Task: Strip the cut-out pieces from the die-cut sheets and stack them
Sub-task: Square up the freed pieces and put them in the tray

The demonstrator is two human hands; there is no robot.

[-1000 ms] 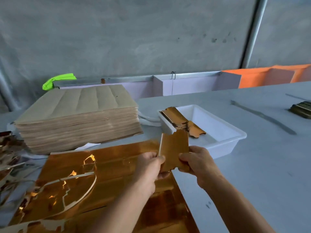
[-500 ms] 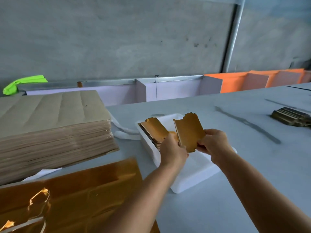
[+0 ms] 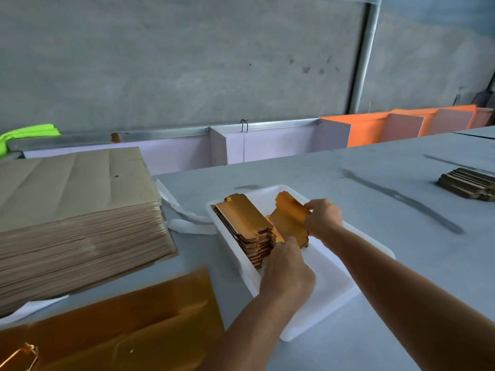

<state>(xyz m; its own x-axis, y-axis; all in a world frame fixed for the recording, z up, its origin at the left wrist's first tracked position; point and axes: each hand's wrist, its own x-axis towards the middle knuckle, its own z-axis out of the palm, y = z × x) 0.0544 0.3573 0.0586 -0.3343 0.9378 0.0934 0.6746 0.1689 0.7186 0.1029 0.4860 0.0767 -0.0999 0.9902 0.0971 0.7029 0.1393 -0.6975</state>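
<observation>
Cut-out piece (image 3: 288,219) pinched by right hand (image 3: 324,219), seemingly by left hand (image 3: 286,274), over tray (image 3: 334,287).

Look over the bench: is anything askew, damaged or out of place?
The stack of gold pieces in the white tray leans, its edges stepped, not flush. The bundle that both hands hold beside it is bowed. The big brown sheet pile fans out at its lower edge.

The cut-outs (image 3: 242,220) and sheet (image 3: 128,325) are shiny gold. The tray (image 3: 332,290) is white, the table (image 3: 375,183) pale grey, the paper stack (image 3: 72,218) plain brown.
</observation>
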